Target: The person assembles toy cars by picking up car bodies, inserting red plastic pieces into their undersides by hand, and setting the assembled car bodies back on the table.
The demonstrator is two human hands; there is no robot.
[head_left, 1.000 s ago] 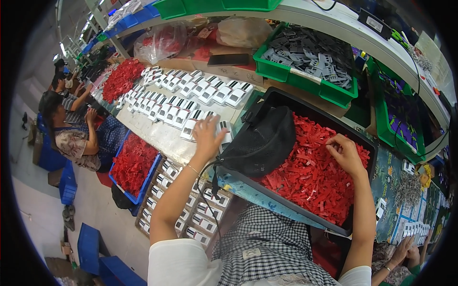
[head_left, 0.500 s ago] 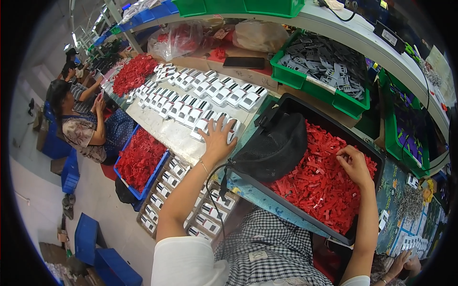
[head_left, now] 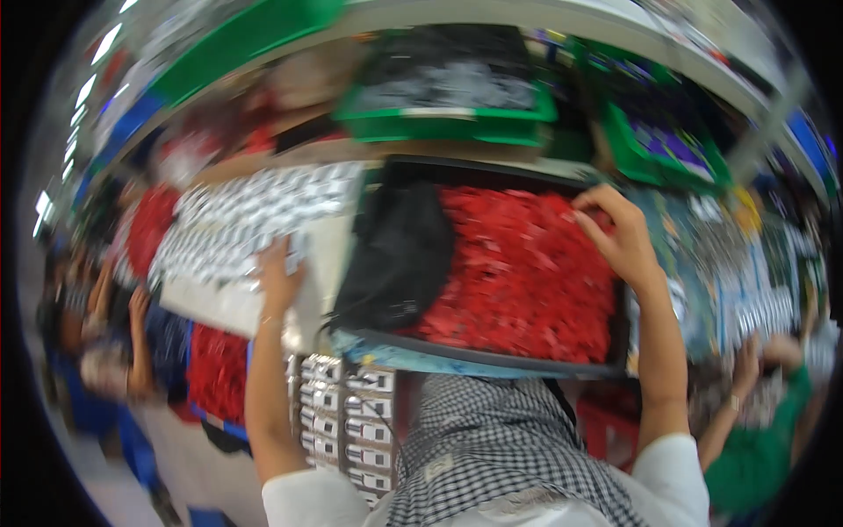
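Note:
My left hand [head_left: 281, 272] reaches over the right end of rows of small white plastic housings [head_left: 224, 237] on a pale board. Its fingers look stretched and apart, though motion blurs them, and whether they touch a housing I cannot make out. Above the right side of a heap of small red plastic pieces [head_left: 527, 272], my right hand [head_left: 623, 235] hangs with thumb and forefinger curved and a gap between them; nothing shows in it. The red pieces lie in a black tray [head_left: 492, 354]. A black mesh bag [head_left: 395, 255] covers the tray's left part.
Green bins with grey [head_left: 448, 88] and purple parts [head_left: 672, 145] stand behind the tray. Partitioned boxes of white housings [head_left: 369, 430] sit below the table edge, beside a bin of red pieces [head_left: 218, 373]. People work at left, and a person in green [head_left: 760, 439] at right.
The view has swung to the right, and everything is blurred. My left hand has drawn off the nearest housings it was spread over; my right thumb and forefinger have moved apart.

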